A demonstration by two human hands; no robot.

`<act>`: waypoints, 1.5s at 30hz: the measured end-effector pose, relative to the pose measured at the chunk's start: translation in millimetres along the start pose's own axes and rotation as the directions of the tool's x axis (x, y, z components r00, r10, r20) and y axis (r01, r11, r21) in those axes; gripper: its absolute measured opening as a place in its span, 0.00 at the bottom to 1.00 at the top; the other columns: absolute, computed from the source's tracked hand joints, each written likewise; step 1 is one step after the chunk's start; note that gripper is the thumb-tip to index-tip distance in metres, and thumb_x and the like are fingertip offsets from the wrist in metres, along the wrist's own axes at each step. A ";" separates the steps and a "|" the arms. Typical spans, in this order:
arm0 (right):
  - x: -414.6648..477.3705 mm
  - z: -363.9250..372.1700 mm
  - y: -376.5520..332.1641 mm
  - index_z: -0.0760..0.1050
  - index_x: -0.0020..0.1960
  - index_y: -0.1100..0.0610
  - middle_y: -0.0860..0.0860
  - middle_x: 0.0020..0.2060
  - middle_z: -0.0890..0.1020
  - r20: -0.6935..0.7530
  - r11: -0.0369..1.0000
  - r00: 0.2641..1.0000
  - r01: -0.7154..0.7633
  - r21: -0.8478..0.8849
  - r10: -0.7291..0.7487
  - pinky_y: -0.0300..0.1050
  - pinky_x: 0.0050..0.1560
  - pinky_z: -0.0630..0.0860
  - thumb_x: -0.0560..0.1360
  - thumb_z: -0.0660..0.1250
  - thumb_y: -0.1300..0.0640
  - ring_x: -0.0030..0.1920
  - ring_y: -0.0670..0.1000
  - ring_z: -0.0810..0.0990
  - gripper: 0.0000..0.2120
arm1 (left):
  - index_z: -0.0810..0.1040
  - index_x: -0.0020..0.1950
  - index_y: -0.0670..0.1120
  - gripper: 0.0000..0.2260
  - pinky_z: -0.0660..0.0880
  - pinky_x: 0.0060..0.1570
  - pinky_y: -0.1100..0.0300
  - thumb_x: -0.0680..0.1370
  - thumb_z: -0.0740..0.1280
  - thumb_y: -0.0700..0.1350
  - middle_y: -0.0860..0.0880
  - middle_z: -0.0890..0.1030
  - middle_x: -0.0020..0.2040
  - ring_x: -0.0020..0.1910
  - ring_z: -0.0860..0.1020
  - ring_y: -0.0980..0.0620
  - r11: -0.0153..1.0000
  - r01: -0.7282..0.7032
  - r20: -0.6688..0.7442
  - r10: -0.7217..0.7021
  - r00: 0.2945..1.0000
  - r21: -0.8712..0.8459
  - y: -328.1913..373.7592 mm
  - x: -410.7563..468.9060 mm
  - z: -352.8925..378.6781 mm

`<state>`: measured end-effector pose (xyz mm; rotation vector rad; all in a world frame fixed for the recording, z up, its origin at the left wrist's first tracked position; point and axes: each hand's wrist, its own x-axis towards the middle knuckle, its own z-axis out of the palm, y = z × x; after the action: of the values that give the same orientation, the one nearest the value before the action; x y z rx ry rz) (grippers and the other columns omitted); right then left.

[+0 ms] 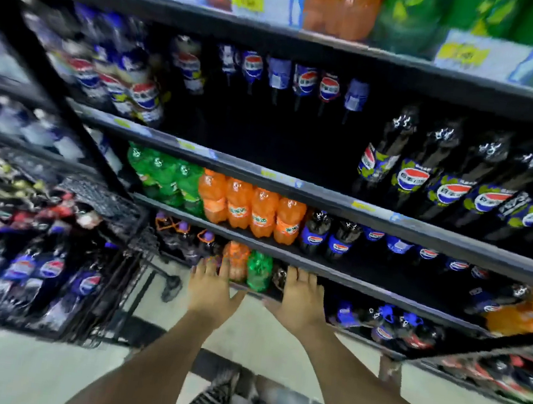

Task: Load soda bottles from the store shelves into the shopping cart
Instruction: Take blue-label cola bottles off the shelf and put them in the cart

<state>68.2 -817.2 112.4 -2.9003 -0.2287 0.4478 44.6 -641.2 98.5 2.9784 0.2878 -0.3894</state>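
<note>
Person stood facing the soda shelves, both arms stretched forward and down.

Left hand (213, 288) and right hand (301, 299) were spread flat, fingers straight, thumbs out, palms angled toward each other. Neither had hold of anything. The fingertips reached the front lip of the low shelf (260, 293). Whether they touched it I could not tell, as the view was smeared.

Between the two hands, just past the fingertips, stood an orange bottle (236, 262) and a green bottle (259, 270). Both were small and upright, side by side at the shelf front. The hands were set wide on either side of the pair, most likely to close in and lift both together rather than take one each.

The cart (112, 205) sat well off beyond the left hand, pulled hard against the shelving. That looked like a choice to keep the carry short. In it lay a heap of cola bottles (46, 269) with blue labels, on their sides, packed close. By the look of it, loading was well along.

One shelf above the hands stood a row of larger orange sodas (250, 213), with dark colas (324, 240) further toward the right-hand side.

Under the forearms, striped shoes (215, 402) stood on a pale floor (16, 369).
</note>
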 end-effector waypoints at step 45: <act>137.2 213.8 -563.9 0.69 0.63 0.73 0.65 0.59 0.77 0.596 0.644 0.701 -0.671 0.367 0.391 0.51 0.57 0.71 0.69 0.74 0.47 0.59 0.62 0.76 0.35 | 0.63 0.73 0.45 0.43 0.72 0.61 0.47 0.66 0.73 0.65 0.40 0.76 0.64 0.62 0.75 0.39 0.565 0.669 0.623 -0.315 0.716 -0.483 -585.4 94.5 68.5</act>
<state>62.1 -209.8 -3.5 -2.1561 0.6627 1.1083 -1.5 -64.8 -49.4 1.9155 1.0066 -0.8374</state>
